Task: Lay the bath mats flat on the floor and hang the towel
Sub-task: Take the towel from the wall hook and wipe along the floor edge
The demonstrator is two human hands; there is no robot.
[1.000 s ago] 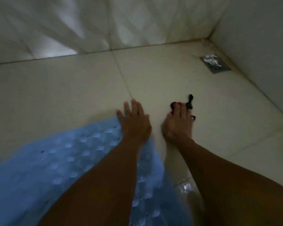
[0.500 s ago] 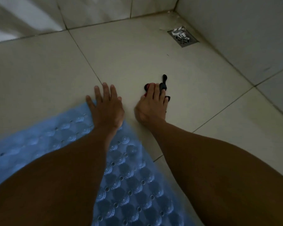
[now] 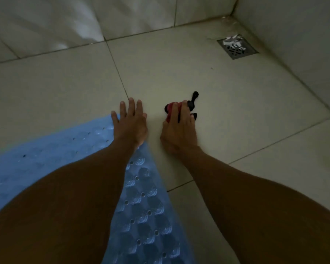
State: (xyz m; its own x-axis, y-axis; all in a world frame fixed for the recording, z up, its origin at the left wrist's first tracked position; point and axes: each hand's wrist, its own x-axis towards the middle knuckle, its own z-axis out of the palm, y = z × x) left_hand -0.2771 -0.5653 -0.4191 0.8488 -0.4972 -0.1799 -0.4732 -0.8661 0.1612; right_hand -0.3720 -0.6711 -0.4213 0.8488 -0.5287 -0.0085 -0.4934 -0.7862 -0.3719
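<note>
A light blue rubber bath mat (image 3: pixel 145 202) with round holes and a shell pattern lies on the tiled floor at the lower left, partly hidden under my left forearm. My left hand (image 3: pixel 131 122) rests flat, fingers spread, on the mat's far corner. To its right my right hand (image 3: pixel 179 128) presses on the floor tile, fingers curled over a small red and black object (image 3: pixel 171 108). No towel shows in this view.
A metal floor drain (image 3: pixel 236 47) with white scraps on it sits in the far right corner. Tiled walls (image 3: pixel 293 25) close the floor at the back and right. Beige floor tiles (image 3: pixel 179 69) stretch between my hands and the walls.
The view has shifted, with the drain and corner changing place in the frame. Both hands stay where they were; the right hand's fingers now curl more over the red and black object.
</note>
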